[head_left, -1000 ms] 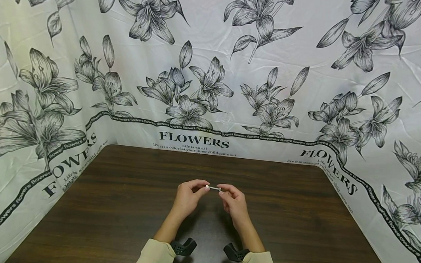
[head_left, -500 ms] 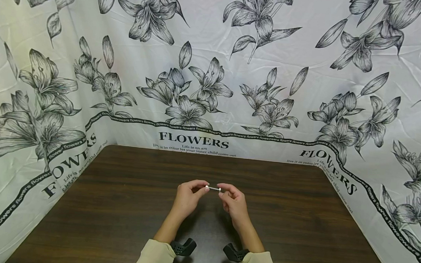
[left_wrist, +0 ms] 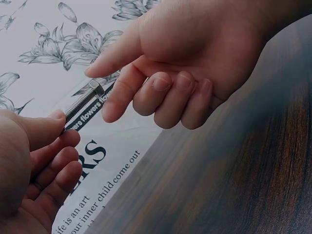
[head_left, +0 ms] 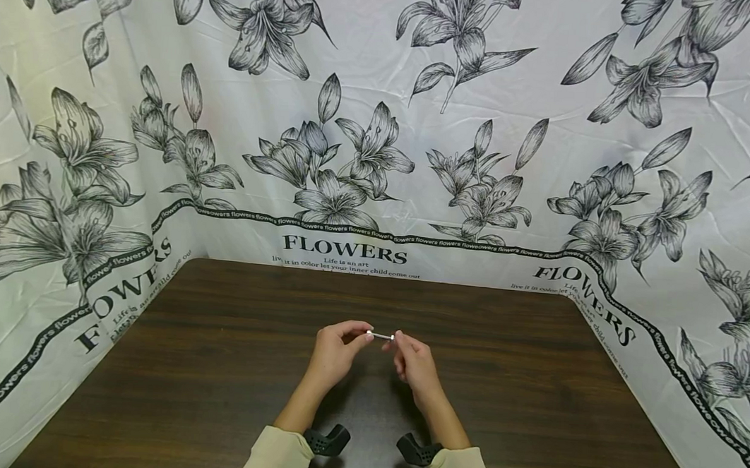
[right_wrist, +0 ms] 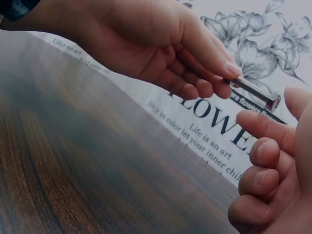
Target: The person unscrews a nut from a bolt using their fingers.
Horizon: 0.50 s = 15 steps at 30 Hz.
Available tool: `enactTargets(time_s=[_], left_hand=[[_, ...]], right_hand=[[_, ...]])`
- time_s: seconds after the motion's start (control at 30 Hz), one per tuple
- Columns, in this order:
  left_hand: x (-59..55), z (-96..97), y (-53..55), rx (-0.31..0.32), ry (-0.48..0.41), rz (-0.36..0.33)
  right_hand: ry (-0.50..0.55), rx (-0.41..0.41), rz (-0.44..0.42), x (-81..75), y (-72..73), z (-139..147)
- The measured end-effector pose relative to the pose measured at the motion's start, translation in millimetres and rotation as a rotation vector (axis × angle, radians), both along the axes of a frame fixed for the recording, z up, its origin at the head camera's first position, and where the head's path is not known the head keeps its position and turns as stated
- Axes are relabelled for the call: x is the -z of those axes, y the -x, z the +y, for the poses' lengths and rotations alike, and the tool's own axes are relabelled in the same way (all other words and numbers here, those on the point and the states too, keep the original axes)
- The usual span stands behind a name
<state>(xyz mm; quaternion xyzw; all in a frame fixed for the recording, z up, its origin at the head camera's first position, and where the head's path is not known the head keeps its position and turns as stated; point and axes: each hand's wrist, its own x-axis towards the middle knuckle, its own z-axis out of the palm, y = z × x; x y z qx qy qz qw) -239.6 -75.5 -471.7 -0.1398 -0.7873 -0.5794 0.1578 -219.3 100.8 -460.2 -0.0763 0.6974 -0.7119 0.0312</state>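
A silver metal bolt (head_left: 380,336) with a threaded shaft and a hex head is held above the table. My left hand (head_left: 333,350) pinches its left end between thumb and fingers, which hide that end in both wrist views. The bolt's head (left_wrist: 96,88) points toward my right hand (head_left: 418,367). In the right wrist view, the right thumb and index finger (right_wrist: 265,126) stand apart on either side of the bolt head (right_wrist: 273,101), seemingly without gripping it. The other right fingers are bent toward the palm.
Below the hands lies a dark brown wood-grain table (head_left: 228,368). A white cloth (head_left: 353,169) printed with black lilies and lettering surrounds its back and sides. Each wrist wears a black camera band, such as the left wristband (head_left: 327,440).
The right hand's thumb and fingers have shifted slightly to the right and turned around the bolt head. My left hand and the bolt have stayed nearly still.
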Motion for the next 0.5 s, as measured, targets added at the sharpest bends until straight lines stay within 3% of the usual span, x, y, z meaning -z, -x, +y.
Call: enactTargets(time_s=[0.17,0.5], left_hand=[[0.2,0.3,-0.3,-0.006,0.007,-0.004],[-1.4,-0.5,-0.7,-0.006,-0.001,-0.001]], right_hand=[[-0.008,0.008,0.022,-1.1,-1.1,-1.0],[0.084,0.033,0.019,-1.0,0.2,-1.0]])
